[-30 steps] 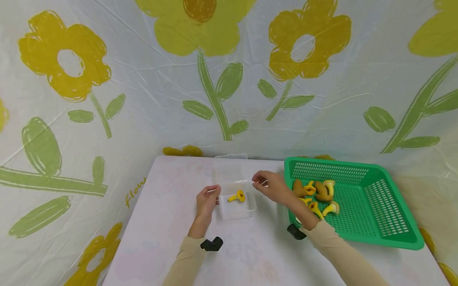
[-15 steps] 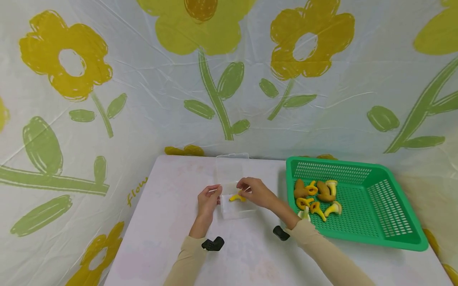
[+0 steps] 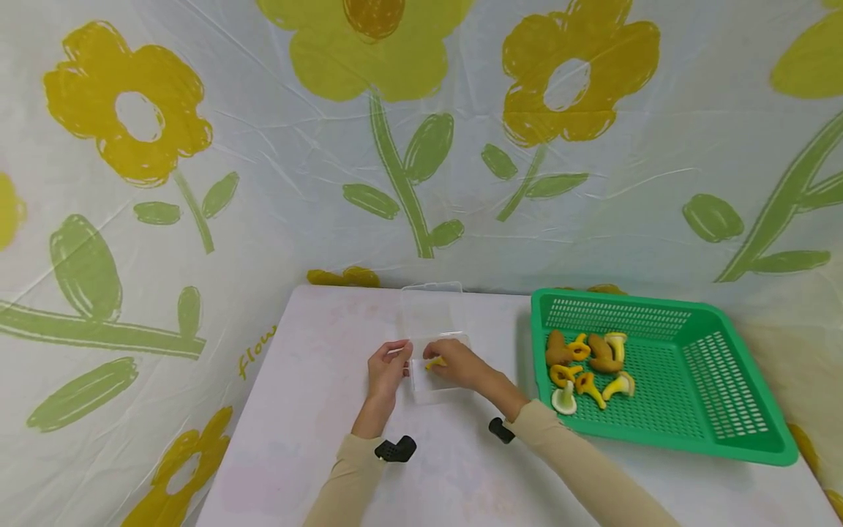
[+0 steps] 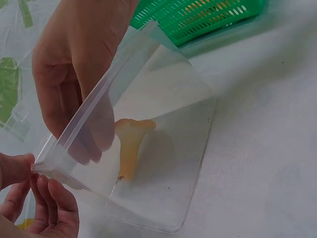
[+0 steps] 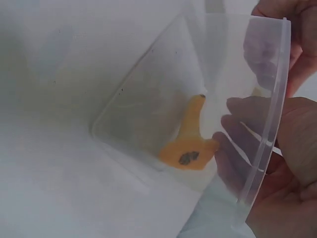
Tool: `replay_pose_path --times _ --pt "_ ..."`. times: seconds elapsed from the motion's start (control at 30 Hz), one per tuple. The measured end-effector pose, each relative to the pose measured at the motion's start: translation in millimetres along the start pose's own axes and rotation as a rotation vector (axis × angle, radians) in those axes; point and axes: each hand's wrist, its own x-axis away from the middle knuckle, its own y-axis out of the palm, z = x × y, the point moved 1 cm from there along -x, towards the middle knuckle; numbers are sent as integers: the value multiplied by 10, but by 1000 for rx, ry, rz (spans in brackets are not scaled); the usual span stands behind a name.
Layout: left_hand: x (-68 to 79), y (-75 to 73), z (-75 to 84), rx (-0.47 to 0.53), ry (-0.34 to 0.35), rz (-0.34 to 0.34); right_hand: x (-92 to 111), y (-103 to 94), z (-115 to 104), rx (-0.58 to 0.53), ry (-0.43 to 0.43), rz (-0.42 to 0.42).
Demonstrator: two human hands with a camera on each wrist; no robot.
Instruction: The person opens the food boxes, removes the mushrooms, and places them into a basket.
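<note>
A clear plastic box stands on the table with its lid folded back behind it. My left hand pinches the box's left rim between thumb and fingers, as the left wrist view shows. Inside the box lies one yellow mushroom with a flared cap and a dark patch on it. My right hand reaches down into the box, its fingers loosely bent beside the mushroom. In the right wrist view a fingertip meets the edge of the cap; no grip around it shows. From the head, that hand covers most of the mushroom.
A green perforated basket stands to the right. Several yellow and brown mushrooms lie in its left part. Behind the white table hangs a flower-printed sheet.
My right hand has come leftward from beside the basket, over the box's right side and down into it beside the mushroom. The left hand keeps its hold on the rim.
</note>
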Motion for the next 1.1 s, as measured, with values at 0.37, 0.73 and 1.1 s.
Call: replay_pose_path --times 0.37,0.73,1.1 --pt "8 14 11 9 -5 7 -34 115 -84 354 39 -20" --pt "4 15 7 6 0 20 -86 194 -138 530 16 -53" --pt "19 16 1 3 13 9 37 21 -87 359 -19 -16"
